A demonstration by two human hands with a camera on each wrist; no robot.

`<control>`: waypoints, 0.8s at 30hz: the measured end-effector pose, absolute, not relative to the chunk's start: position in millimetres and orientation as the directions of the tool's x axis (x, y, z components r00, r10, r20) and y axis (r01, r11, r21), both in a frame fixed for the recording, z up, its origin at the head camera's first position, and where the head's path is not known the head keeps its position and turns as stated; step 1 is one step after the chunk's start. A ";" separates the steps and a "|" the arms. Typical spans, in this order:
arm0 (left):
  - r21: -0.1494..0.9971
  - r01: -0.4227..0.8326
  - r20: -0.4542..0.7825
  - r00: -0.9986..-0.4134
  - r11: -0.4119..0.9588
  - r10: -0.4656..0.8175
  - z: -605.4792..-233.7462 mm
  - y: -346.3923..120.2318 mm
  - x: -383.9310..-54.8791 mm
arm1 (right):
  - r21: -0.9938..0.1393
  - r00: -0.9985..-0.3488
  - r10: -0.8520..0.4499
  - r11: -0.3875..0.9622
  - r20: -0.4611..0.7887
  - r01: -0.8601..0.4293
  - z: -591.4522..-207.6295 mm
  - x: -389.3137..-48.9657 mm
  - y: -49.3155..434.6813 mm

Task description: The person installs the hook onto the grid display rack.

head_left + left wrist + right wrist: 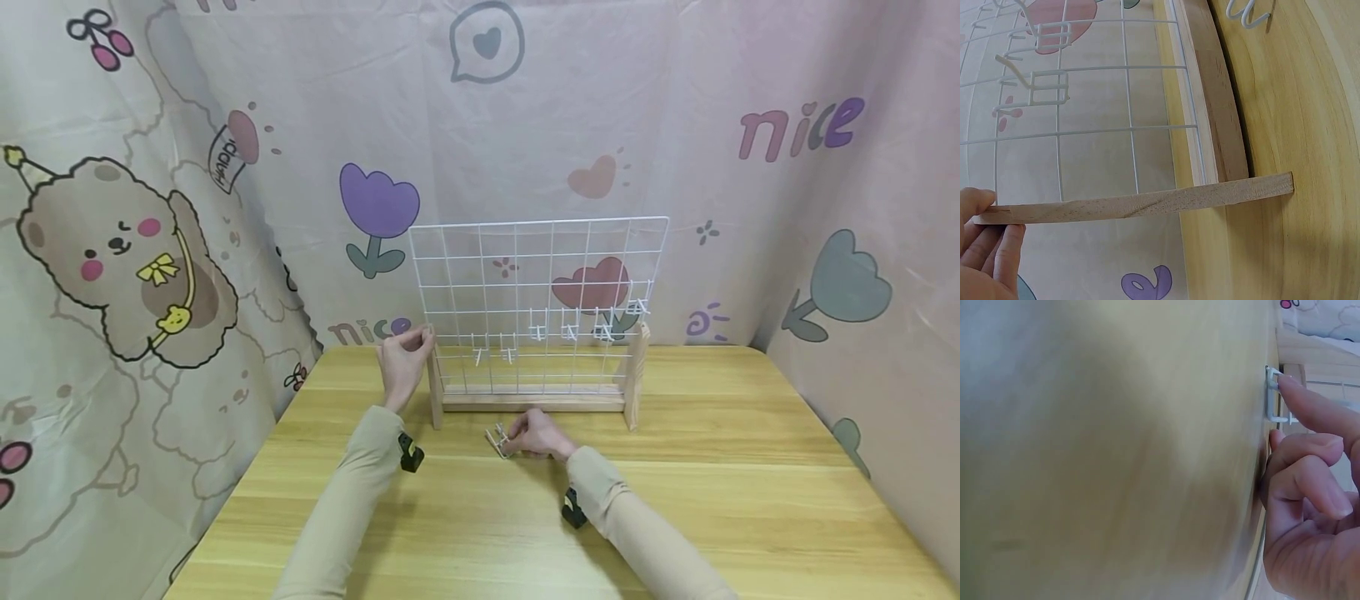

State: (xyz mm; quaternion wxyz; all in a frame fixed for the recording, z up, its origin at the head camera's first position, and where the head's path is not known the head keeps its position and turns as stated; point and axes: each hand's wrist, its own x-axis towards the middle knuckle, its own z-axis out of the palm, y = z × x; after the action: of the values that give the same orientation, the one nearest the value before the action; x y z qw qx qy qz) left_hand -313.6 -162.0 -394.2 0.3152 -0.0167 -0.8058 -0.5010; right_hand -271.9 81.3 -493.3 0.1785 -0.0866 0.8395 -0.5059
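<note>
My left hand (405, 365) pinches the top of the left wooden upright (1129, 205) of a white wire grid rack (551, 312), with thumb and fingers on either side of it. Low over the table in front of the rack, my right hand (538, 435) has its fingertips at a white wire hook (1271, 403) and pinches its end. In the right wrist view, the other fingers curl in beside it. The prongs of hooks (1254, 15) lying on the table show at the top of the left wrist view.
Several white hooks hang on the grid, among them one low at the left (478, 354) and one high at the right (637, 304). A wooden base bar (532, 403) joins the uprights. Behind the wooden table (712, 467) hangs a printed curtain (525, 125).
</note>
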 end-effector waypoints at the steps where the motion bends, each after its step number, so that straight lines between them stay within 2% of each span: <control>1: 0.798 0.343 0.524 -0.800 0.495 -0.291 -394.5 -162.2 -313.9 | -0.880 -0.921 -0.325 0.474 -0.212 0.035 -493.7 -272.3 81.4; 16: 0.799 0.353 0.532 -0.793 0.488 -0.296 -395.4 -161.7 -313.8 | -0.887 -0.907 -0.361 0.460 -0.216 0.028 -490.4 -268.6 84.8; 24: 0.800 0.353 0.531 -0.793 0.485 -0.299 -396.9 -161.7 -314.6 | -0.879 -0.915 -0.325 0.474 -0.240 0.062 -495.6 -271.2 83.6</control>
State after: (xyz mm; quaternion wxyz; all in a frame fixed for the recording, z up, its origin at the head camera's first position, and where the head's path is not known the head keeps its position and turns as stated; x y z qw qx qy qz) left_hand -314.6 -161.7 -396.9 0.3213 -0.0168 -0.7994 -0.5073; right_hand -271.2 83.6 -495.6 0.1908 -0.0786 0.8369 -0.5070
